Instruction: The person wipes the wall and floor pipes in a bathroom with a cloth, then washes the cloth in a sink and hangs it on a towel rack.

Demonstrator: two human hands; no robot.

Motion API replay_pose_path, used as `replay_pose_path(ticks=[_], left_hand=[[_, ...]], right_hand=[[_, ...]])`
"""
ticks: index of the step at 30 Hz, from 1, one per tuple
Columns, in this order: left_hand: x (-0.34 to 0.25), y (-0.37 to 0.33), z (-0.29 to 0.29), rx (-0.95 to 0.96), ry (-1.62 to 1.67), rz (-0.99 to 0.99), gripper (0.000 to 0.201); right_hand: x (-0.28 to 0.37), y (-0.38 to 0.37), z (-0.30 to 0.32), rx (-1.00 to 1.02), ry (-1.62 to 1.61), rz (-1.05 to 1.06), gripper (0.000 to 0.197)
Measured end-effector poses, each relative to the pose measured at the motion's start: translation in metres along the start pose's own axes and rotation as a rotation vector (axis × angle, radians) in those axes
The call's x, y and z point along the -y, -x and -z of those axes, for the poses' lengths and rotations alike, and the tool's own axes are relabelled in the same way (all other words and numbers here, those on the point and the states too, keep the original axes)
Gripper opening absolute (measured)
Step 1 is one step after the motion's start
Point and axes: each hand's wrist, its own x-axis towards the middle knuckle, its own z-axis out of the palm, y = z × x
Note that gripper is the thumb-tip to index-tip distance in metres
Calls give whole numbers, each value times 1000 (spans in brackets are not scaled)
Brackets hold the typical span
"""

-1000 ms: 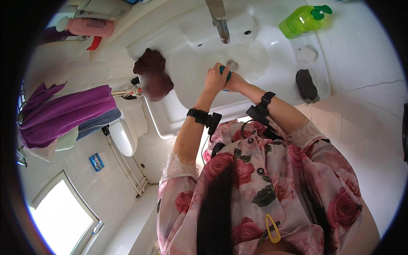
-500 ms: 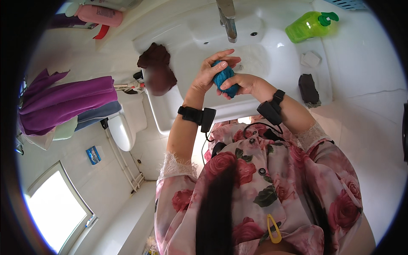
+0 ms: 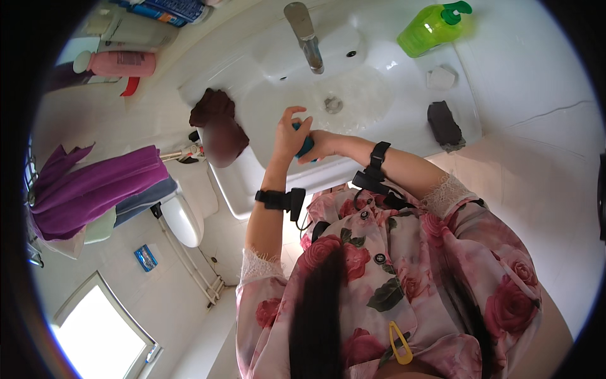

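Observation:
A crumpled teal cloth (image 3: 305, 147) is squeezed between my two hands over the near left part of the white sink (image 3: 410, 142). My left hand (image 3: 289, 135) presses it from the left, with the index finger and thumb showing above. From the right, my right hand (image 3: 325, 145) closes round the cloth's lower part. Most of the cloth is hidden by the fingers. Past my hands, water lies around the drain (image 3: 332, 105), below the metal faucet (image 3: 305, 39).
A dark maroon cloth (image 3: 214, 108) hangs over the sink's left rim. On the right stand a green pump bottle (image 3: 429, 31), a white soap-like piece (image 3: 440, 78) and a dark block (image 3: 445, 122). Purple towels (image 3: 101, 183) and a toilet (image 3: 183, 218) are at the left.
My hands have come nearer to my body and to the left, with the cloth still between them. It shows less between my fingers now. The whole view has also shifted.

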Motion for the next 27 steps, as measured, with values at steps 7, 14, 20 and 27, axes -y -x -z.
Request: replay_pose_path(ticks=[7,14,20,27], left_hand=[[76,57,84,95,-923,57,58],[-87,-19,-9,321,389,3,55],[-184,-93,-73,364,1058,-44,74],[-218,-127,-106,461,1452,9,82]], right_hand=[[26,35,22,-472,331,327,42],[114,177,143,-1700,876,914,29],[114,167,194,-1747,1111,595,42],[109,161,193,-1733,1139,579,47]])
